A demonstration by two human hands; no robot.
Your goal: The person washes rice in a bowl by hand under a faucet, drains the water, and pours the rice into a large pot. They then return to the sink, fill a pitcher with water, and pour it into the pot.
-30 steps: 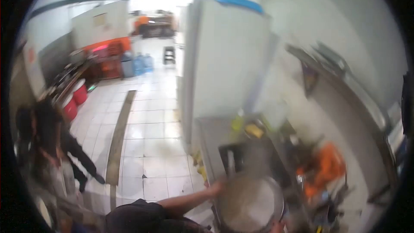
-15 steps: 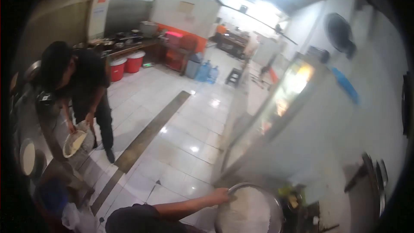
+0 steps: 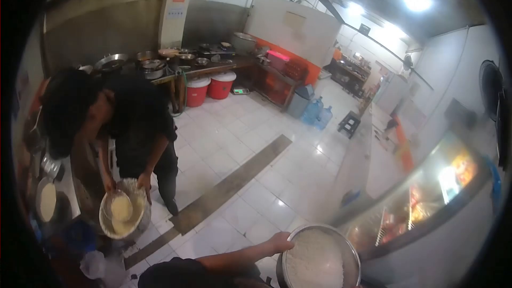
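My left hand (image 3: 281, 242) is closed on the left rim of a round metal pot (image 3: 283, 272) at the bottom of the head view. White, fine-looking food (image 3: 314, 258) fills much of it; whether this is rice or flour I cannot make out. A dark sleeve covers my upper left arm. The pot's lower edge is cut off by the frame, and my right hand does not show.
At left a co-worker (image 3: 136, 122) in dark clothes bends over a lined tub (image 3: 141, 218) holding pale yellow food. Red buckets (image 3: 221, 85) stand under a counter of pans. A lit display case (image 3: 416, 197) is at right; water bottles (image 3: 318, 113) and a stool (image 3: 349, 124) stand beyond.
My view has swung left, so the room shifts right in it. The pot stays low in view in my left hand. The co-worker now leans further over the tub.
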